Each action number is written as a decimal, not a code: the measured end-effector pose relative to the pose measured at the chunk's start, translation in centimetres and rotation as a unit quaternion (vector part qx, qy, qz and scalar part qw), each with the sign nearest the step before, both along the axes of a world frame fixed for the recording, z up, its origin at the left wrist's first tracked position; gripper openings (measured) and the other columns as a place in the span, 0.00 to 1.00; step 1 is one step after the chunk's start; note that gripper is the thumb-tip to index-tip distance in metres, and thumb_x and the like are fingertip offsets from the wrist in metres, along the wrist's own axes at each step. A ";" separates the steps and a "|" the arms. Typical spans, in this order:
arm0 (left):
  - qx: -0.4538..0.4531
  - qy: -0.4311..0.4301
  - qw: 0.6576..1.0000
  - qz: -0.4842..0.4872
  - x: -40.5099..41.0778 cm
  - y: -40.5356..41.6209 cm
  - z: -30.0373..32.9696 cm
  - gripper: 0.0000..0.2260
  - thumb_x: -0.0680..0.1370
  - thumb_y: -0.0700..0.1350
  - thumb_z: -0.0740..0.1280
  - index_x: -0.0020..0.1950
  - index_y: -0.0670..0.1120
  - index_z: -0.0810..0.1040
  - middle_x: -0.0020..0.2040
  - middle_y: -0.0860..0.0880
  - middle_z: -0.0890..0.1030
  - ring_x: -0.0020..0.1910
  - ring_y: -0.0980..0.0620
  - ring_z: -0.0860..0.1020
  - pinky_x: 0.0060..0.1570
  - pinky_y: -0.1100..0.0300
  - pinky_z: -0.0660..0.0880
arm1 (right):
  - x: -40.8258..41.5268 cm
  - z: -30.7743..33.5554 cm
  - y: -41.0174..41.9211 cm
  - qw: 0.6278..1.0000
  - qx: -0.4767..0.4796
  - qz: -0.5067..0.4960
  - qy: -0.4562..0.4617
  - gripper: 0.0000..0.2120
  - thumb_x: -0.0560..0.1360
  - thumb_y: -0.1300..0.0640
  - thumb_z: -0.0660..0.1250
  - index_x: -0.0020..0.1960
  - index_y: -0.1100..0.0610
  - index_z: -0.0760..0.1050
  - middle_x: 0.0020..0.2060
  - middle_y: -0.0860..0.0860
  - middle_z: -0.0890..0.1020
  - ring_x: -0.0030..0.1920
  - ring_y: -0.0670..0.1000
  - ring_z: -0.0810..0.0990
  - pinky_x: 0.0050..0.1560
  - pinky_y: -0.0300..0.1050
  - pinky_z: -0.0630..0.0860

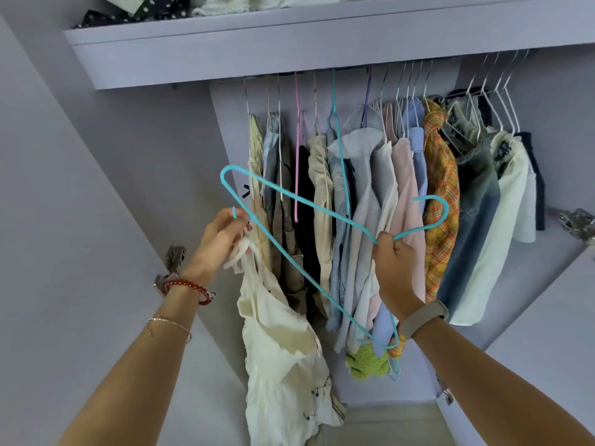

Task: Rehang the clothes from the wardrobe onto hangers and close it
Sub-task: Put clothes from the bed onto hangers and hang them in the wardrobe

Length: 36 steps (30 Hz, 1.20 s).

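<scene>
An open lilac wardrobe [135, 130] fills the frame, its shelf [225, 49] running across the top with folded clothes [167, 8] piled on it. Below the shelf, from the centre to the upper right, a row of hanging garments [402, 194] crowds together on wire and coloured hangers; a yellow plaid shirt [442, 201] stands out right of centre. At lower centre a cream top [283, 355] dangles, gathered at its straps in the left hand [222, 243], whose fingers are curled and pinch the fabric together with one end of a turquoise hanger [289, 262]. The hanger slants across the middle of the frame, its hook toward the right. The right hand [396, 265], just right of centre, grips the hanger at its neck below the hook, fingers closed round the wire. Metal hinges [174, 257] sit at the left and right edges.
</scene>
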<state>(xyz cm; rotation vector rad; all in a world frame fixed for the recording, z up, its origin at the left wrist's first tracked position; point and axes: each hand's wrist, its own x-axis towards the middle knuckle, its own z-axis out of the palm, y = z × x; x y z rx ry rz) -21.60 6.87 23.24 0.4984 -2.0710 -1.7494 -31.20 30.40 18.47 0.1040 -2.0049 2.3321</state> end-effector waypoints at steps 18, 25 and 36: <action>-0.667 -0.113 0.726 -0.122 2.8 6.8 -14.3 0.21 0.59 0.54 0.78 0.48 0.49 0.81 0.41 0.52 0.83 0.39 0.51 0.80 0.45 0.56 0.76 | 1.3 7.2 -3.0 0.990 -0.135 0.032 -0.004 0.22 0.75 0.61 0.56 0.24 0.51 0.57 0.18 0.42 0.60 0.21 0.42 0.58 0.23 0.35 0.57; -0.675 -0.134 0.701 -0.186 4.3 6.4 -14.0 0.10 0.53 0.48 0.79 0.30 0.54 0.81 0.29 0.58 0.76 0.31 0.56 0.77 0.47 0.60 0.68 | 1.5 7.0 -2.8 0.991 -0.129 0.033 -0.008 0.23 0.76 0.61 0.57 0.22 0.51 0.60 0.17 0.43 0.62 0.21 0.42 0.60 0.23 0.34 0.58; -0.307 -0.172 0.919 -0.180 5.0 7.9 -10.5 0.08 0.73 0.35 0.64 0.45 0.43 0.82 0.42 0.51 0.82 0.42 0.54 0.79 0.43 0.72 0.70 | 2.9 5.4 -5.2 0.987 -0.130 0.077 -0.060 0.20 0.75 0.61 0.56 0.25 0.53 0.59 0.17 0.42 0.61 0.19 0.41 0.57 0.19 0.33 0.55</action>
